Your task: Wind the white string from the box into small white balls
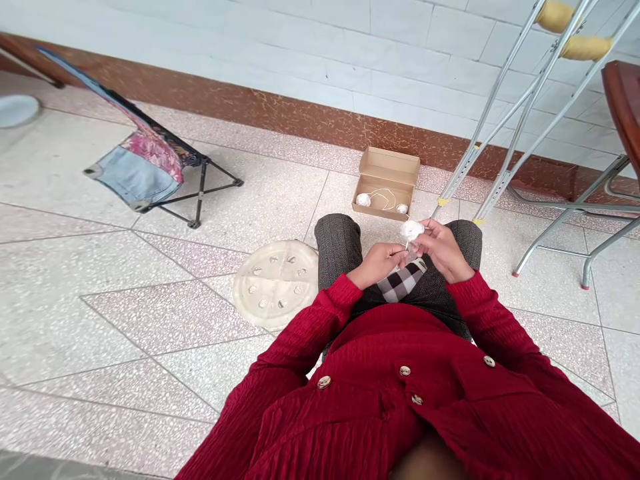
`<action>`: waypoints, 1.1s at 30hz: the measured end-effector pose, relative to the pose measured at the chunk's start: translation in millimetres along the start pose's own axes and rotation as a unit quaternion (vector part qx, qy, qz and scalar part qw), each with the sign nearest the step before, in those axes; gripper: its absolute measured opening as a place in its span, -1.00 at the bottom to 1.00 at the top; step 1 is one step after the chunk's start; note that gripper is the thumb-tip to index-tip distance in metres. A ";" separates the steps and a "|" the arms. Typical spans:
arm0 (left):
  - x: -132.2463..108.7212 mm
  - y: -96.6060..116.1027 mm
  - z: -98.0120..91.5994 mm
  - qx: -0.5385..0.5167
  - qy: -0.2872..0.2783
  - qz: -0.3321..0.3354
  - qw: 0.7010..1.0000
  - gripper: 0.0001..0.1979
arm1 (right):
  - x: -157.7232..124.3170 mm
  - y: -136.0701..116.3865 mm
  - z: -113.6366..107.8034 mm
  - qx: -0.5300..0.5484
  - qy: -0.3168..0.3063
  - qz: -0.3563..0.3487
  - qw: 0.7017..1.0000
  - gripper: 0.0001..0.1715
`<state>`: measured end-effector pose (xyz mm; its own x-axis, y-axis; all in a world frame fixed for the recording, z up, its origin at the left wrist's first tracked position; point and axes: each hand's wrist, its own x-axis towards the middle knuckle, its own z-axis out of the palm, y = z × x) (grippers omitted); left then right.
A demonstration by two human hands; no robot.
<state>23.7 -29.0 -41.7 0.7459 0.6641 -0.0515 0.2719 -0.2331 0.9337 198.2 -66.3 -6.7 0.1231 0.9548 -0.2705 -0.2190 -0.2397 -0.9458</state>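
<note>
Speckled tile floor [75, 200], right hand [443, 252] gripping white thread ball [412, 231], left hand [377, 263] pinching it from below.

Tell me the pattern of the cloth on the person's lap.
The cloth is black-and-white checked, seen in the head view.

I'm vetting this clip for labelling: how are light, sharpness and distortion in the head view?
Head view: soft, even light, faint shadows; wide-angle bend curves the brown wall base; the white ball held by the right hand, beside the left hand, is nearly washed out, detail lost; no motion blur visible.
</note>
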 end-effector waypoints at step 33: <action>-14.3 5.0 -22.5 0.301 -0.023 0.069 0.951 -0.71 | 9.4 81.4 -12.7 -0.146 0.028 -0.003 0.989 -0.61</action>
<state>0.7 -23.7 -28.3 0.8212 0.5699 0.0286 0.4583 -0.6886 0.5620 193.8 -79.1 -88.5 0.1789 0.9471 -0.2664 0.0704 -0.2824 -0.9567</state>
